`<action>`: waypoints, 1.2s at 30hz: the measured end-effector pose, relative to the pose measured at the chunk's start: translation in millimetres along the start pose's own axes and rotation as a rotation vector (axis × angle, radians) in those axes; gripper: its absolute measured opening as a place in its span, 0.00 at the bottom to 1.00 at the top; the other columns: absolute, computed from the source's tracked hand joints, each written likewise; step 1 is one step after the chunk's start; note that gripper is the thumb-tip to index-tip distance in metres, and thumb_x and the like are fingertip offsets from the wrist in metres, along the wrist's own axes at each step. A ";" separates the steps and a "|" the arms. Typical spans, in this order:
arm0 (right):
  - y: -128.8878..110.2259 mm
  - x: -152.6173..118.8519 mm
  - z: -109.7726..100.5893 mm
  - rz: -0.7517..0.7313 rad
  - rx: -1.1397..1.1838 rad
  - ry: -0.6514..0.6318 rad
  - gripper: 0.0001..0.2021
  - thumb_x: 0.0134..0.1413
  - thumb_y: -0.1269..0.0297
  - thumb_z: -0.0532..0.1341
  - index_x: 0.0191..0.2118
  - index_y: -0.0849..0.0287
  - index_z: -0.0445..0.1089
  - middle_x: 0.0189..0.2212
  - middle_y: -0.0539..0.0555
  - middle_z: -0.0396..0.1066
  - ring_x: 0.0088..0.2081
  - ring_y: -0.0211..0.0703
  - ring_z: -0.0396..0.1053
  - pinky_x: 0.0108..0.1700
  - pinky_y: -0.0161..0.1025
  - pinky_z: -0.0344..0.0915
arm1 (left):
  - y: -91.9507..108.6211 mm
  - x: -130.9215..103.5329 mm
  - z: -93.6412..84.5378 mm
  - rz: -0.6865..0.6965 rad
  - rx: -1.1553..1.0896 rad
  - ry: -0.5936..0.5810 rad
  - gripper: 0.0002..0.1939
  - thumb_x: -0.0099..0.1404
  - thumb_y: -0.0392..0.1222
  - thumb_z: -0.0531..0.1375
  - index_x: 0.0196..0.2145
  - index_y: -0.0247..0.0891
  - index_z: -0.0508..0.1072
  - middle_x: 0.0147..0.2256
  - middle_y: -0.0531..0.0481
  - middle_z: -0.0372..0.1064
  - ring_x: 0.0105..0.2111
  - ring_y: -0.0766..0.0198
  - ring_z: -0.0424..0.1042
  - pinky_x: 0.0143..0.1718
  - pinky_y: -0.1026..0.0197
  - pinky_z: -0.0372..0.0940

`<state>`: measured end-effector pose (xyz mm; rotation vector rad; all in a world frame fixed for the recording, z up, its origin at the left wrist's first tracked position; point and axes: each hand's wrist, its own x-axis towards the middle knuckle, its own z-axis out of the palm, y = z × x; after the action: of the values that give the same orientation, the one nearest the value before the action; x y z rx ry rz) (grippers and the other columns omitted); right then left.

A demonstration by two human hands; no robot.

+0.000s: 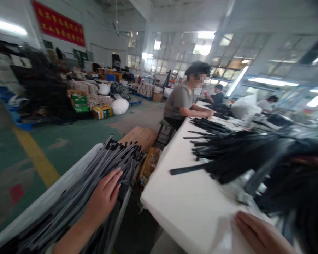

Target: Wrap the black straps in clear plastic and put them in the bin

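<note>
Many long dark strips (76, 190) lie lengthwise in a white-edged bin (42, 206) at the lower left. My left hand (104, 194) rests over these strips, palm down, fingers extended, and nothing shows gripped in it. On the white-covered table (175, 197) at the right is a large heap of black strips (235, 151), one end sticking out toward the left. My right hand (259, 231) is at the table's near edge, below the heap, blurred. Its fingers are extended along the white surface, beside crumpled clear plastic (240, 190).
A person in a grey shirt (178, 100) sits at the table's far left side, hands on black strips. Cardboard boxes (140, 137) stand between bin and table. Further people sit behind. Bags and piled goods (120, 106) line the floor at the back left.
</note>
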<state>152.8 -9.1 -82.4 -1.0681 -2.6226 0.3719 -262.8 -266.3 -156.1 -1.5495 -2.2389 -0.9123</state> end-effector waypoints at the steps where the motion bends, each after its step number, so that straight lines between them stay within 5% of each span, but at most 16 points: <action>1: -1.9 -0.5 -7.1 -0.012 0.038 -0.094 0.15 0.60 0.57 0.55 0.26 0.57 0.69 0.23 0.52 0.68 0.28 0.41 0.67 0.32 0.36 0.64 | 31.8 11.7 -9.0 0.094 -0.029 0.102 0.23 0.66 0.37 0.53 0.58 0.42 0.61 0.57 0.44 0.61 0.57 0.55 0.62 0.60 0.49 0.56; 3: -8.9 4.5 -24.0 0.011 0.151 -0.248 0.17 0.60 0.56 0.53 0.24 0.59 0.68 0.20 0.50 0.64 0.25 0.39 0.63 0.28 0.35 0.58 | 91.6 32.4 -22.5 0.249 -0.111 0.188 0.24 0.65 0.33 0.55 0.58 0.43 0.60 0.54 0.44 0.64 0.55 0.57 0.63 0.59 0.52 0.58; 6: -21.5 14.3 -55.5 0.139 0.439 -0.298 0.20 0.56 0.49 0.53 0.26 0.61 0.68 0.14 0.44 0.51 0.17 0.33 0.49 0.19 0.32 0.45 | 163.5 61.7 -21.7 0.428 -0.196 -0.019 0.28 0.64 0.30 0.55 0.60 0.43 0.57 0.56 0.43 0.61 0.57 0.57 0.62 0.58 0.54 0.60; 9: -27.4 16.4 -87.2 0.199 0.663 -0.121 0.21 0.51 0.43 0.56 0.28 0.60 0.67 0.13 0.40 0.45 0.15 0.31 0.42 0.18 0.31 0.39 | 212.5 95.0 -0.1 0.528 -0.210 -0.229 0.38 0.59 0.26 0.59 0.63 0.42 0.51 0.59 0.41 0.58 0.58 0.54 0.61 0.57 0.51 0.62; 13: -17.6 19.4 -115.6 0.210 0.785 0.102 0.23 0.46 0.41 0.60 0.25 0.60 0.64 0.12 0.40 0.47 0.15 0.29 0.42 0.18 0.31 0.38 | 263.4 135.8 28.2 0.739 -0.281 -0.140 0.51 0.53 0.31 0.67 0.66 0.42 0.42 0.65 0.35 0.43 0.63 0.47 0.50 0.59 0.46 0.59; 17: 6.1 34.9 -119.9 0.272 0.836 0.149 0.26 0.42 0.37 0.60 0.24 0.59 0.62 0.12 0.39 0.46 0.15 0.28 0.42 0.17 0.31 0.37 | 316.6 152.5 44.6 1.169 -0.254 0.136 0.33 0.61 0.34 0.62 0.60 0.57 0.58 0.63 0.47 0.51 0.61 0.52 0.55 0.60 0.45 0.56; 20: 27.8 49.1 -110.2 0.288 0.845 0.193 0.27 0.42 0.35 0.57 0.24 0.59 0.61 0.13 0.39 0.45 0.15 0.29 0.42 0.17 0.31 0.39 | 350.9 150.7 58.4 1.460 -0.249 0.247 0.16 0.65 0.35 0.58 0.49 0.48 0.70 0.57 0.53 0.64 0.57 0.59 0.60 0.62 0.50 0.52; 23: 50.0 57.7 -93.6 0.289 0.817 0.247 0.25 0.48 0.37 0.54 0.25 0.59 0.62 0.12 0.39 0.43 0.15 0.30 0.42 0.17 0.32 0.41 | 370.5 146.3 73.4 1.561 -0.316 0.170 0.07 0.66 0.33 0.55 0.37 0.40 0.73 0.50 0.52 0.71 0.53 0.62 0.64 0.61 0.55 0.55; 26: 66.7 54.6 -74.7 0.276 0.748 0.331 0.21 0.54 0.46 0.53 0.24 0.60 0.63 0.13 0.42 0.47 0.17 0.32 0.47 0.20 0.32 0.46 | 373.0 146.4 86.3 1.306 -0.532 -0.117 0.10 0.66 0.32 0.51 0.33 0.39 0.71 0.37 0.49 0.76 0.43 0.62 0.72 0.54 0.56 0.62; 28: 69.8 46.1 -65.6 0.244 0.699 0.359 0.17 0.53 0.54 0.57 0.22 0.61 0.64 0.16 0.45 0.54 0.21 0.34 0.54 0.25 0.33 0.52 | 367.9 150.7 92.6 0.857 -0.767 -0.282 0.08 0.66 0.36 0.51 0.32 0.39 0.69 0.29 0.49 0.74 0.33 0.63 0.73 0.42 0.60 0.69; 32: 52.6 24.8 -66.2 -0.120 0.388 0.123 0.06 0.46 0.66 0.62 0.32 0.61 0.73 0.29 0.54 0.71 0.35 0.44 0.67 0.40 0.39 0.61 | 355.2 165.8 99.2 -0.061 -1.138 -0.499 0.11 0.62 0.51 0.58 0.32 0.40 0.65 0.14 0.60 0.60 0.12 0.70 0.58 0.17 0.66 0.63; 36: 27.4 16.6 -71.8 -0.137 0.576 0.243 0.33 0.46 0.66 0.63 0.61 0.60 0.58 0.52 0.62 0.66 0.51 0.51 0.64 0.52 0.46 0.60 | 351.7 172.7 101.3 -0.303 -1.137 -0.691 0.17 0.57 0.54 0.61 0.27 0.40 0.62 0.09 0.65 0.52 0.07 0.75 0.47 0.13 0.68 0.59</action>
<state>184.2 30.9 -22.6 -0.6853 -2.1531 0.8411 2.9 6.5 -19.1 -2.2239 -2.5694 -2.3183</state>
